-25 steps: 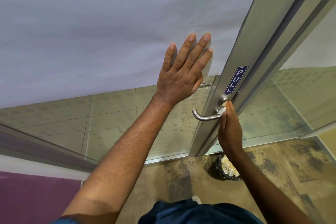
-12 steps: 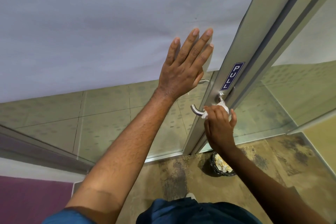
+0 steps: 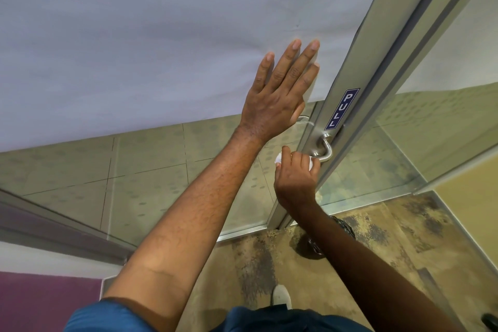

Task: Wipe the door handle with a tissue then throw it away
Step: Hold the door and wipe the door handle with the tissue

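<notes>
While our right hand (image 3: 295, 178) clamps the tissue (image 3: 279, 158) around the door handle (image 3: 324, 149), our left hand (image 3: 280, 97), at 11 o'clock, rests flat; the tissue may tear.

- Two hands: left hand (image 3: 277, 94), right hand (image 3: 295, 178)
- One tissue (image 3: 279, 158) (mostly hidden in the fist)
- One door handle (image 3: 324, 149)
- One PULL sign (image 3: 341, 109)
- One mesh bin (image 3: 340, 224), partly hidden
- One shoe (image 3: 281, 297)
</notes>
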The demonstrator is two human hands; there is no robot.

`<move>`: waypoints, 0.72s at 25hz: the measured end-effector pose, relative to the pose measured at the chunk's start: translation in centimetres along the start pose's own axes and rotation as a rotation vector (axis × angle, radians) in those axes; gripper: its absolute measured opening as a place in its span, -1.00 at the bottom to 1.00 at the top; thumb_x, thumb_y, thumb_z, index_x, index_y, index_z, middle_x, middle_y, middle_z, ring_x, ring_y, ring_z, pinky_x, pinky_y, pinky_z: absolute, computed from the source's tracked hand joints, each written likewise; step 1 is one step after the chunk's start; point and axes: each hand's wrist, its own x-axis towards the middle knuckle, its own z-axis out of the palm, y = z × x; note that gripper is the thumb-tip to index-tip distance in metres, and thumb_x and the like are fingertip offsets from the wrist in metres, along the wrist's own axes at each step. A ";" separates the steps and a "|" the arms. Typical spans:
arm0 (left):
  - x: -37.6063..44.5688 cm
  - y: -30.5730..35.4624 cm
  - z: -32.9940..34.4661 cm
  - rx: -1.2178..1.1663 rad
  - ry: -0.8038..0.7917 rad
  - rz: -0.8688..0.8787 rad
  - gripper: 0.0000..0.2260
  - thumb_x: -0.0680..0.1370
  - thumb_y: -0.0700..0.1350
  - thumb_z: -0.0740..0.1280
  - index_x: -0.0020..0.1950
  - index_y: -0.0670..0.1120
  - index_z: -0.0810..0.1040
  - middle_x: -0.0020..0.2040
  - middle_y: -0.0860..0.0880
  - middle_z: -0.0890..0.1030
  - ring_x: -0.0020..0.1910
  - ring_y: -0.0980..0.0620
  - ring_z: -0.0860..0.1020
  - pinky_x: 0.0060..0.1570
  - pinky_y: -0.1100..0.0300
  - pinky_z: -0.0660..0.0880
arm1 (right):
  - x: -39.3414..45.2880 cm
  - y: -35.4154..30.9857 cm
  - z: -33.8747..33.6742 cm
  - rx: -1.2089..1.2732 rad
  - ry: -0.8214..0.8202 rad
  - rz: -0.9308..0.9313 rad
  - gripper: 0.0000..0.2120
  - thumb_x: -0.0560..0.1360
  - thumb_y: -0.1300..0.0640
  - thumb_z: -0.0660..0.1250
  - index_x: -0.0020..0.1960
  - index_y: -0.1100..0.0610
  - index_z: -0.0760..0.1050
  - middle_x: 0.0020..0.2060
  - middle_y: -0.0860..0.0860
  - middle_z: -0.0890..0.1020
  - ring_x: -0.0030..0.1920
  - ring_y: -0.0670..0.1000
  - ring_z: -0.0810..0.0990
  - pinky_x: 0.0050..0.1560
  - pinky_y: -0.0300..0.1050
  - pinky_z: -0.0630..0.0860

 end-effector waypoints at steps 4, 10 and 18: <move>-0.1 -0.1 -0.3 -0.002 0.001 0.012 -0.44 0.56 -0.16 0.29 0.59 -0.08 0.49 0.66 -0.10 0.43 0.65 -0.18 0.24 0.71 -0.16 -0.27 | 3.0 -0.5 -1.6 -0.051 -0.300 0.043 -0.74 0.70 -0.02 0.04 0.21 0.09 0.42 -0.08 0.13 0.62 0.01 0.19 0.57 0.29 0.26 0.36; -0.2 -0.3 -0.7 -0.003 -0.009 0.039 -0.41 0.53 -0.15 0.30 0.60 -0.07 0.48 0.68 -0.09 0.39 0.67 -0.19 0.29 0.70 -0.19 -0.14 | 4.9 -1.7 -3.0 -0.225 -0.447 0.044 -0.66 0.68 -0.04 -0.02 0.12 0.09 0.48 -0.10 0.12 0.64 -0.05 0.18 0.59 0.17 0.20 0.32; -0.3 -0.5 -0.9 0.011 -0.034 0.045 -0.37 0.52 -0.16 0.35 0.62 -0.08 0.46 0.70 -0.10 0.35 0.69 -0.20 0.19 0.70 -0.20 -0.15 | 2.3 0.9 -2.1 0.094 -0.181 0.148 -0.68 0.69 -0.05 0.03 0.18 0.01 0.53 0.00 0.03 0.66 0.08 0.11 0.58 0.27 0.18 0.34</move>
